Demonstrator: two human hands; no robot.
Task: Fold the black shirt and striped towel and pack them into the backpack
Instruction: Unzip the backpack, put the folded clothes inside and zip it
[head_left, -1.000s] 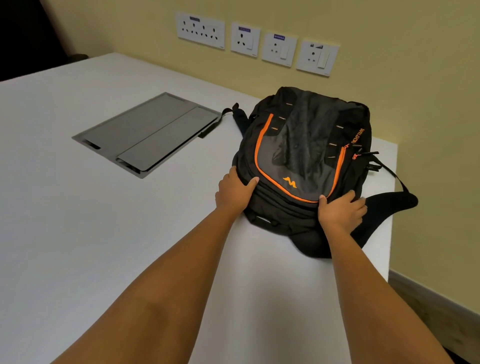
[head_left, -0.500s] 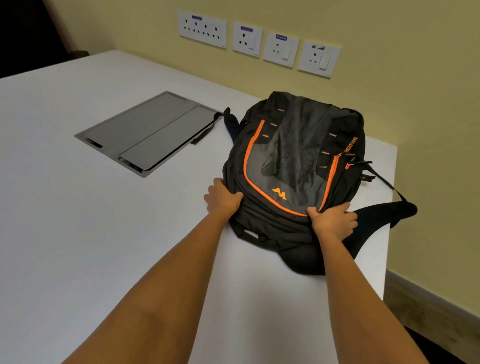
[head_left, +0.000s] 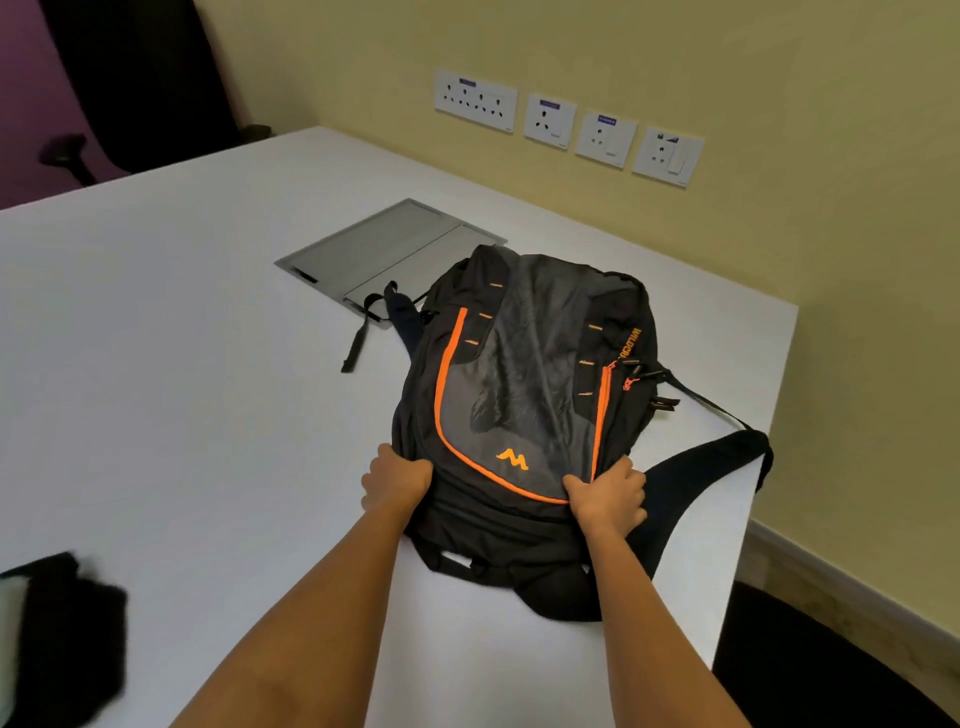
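1. Head view: we see the backpack (head_left: 519, 374) lying flat on the white tabletop (head_left: 182, 364), front panel up, near the far right corner. It is black and grey with orange piping.
2. Our left hand (head_left: 397, 480) grips the near left edge of the backpack, fingers curled into the fabric.
3. Our right hand (head_left: 608, 499) grips the near right edge beside the orange piping, thumb on top and fingers curled round the cloth.
4. One shoulder strap (head_left: 701, 462) trails off to the right, reaching the tabletop's edge. A thinner strap (head_left: 358, 338) lies to the left of the backpack.
5. A black cloth bundle (head_left: 67, 623) sits on the tabletop at the lower left, well apart from the backpack. It is blurred. Something pale (head_left: 8, 603) shows at its left side, and we cannot tell what it is.
6. A grey panel (head_left: 384, 249) is set flush into the tabletop just behind the backpack's left side.
7. Four white socket plates (head_left: 550, 122) line the yellow wall, and a dark chair (head_left: 130, 78) stands at the far left.
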